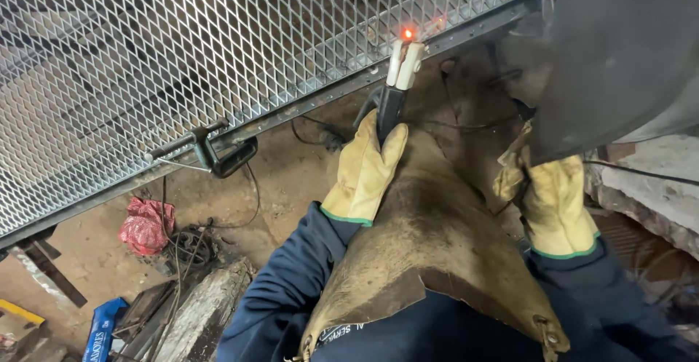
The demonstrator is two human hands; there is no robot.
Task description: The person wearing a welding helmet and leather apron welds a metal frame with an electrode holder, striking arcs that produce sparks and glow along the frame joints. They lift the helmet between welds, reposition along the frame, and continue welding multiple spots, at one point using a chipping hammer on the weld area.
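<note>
**Glowing rod tip at the frame edge**

The welding rod (403,55) ends in an orange glow where it meets the steel frame (306,107) along the lower edge of the mesh panel (182,49), up near the top middle of the view. The left hand (366,169), in a yellow leather glove, has its fingers wrapped tight round the rod holder (391,107). The right hand (551,202), also gloved, has its fingers closed on the dark welding shield (619,49) raised at the right.

As I judge it, the rod could stick to the frame if it is pressed in too hard. Sparks could drop onto the leather apron (429,238) or reach the red bag (145,224) and cables (186,249) on the dirt floor just below. The shield covers only part of the view, so the glow could strike the eyes. The clamp (218,154) gripping the frame could slip if knocked.

A blue packet (102,329) with white print lies at the lower left, beside planks (204,311). The apron's lower edge carries a small patch with white lettering.
</note>
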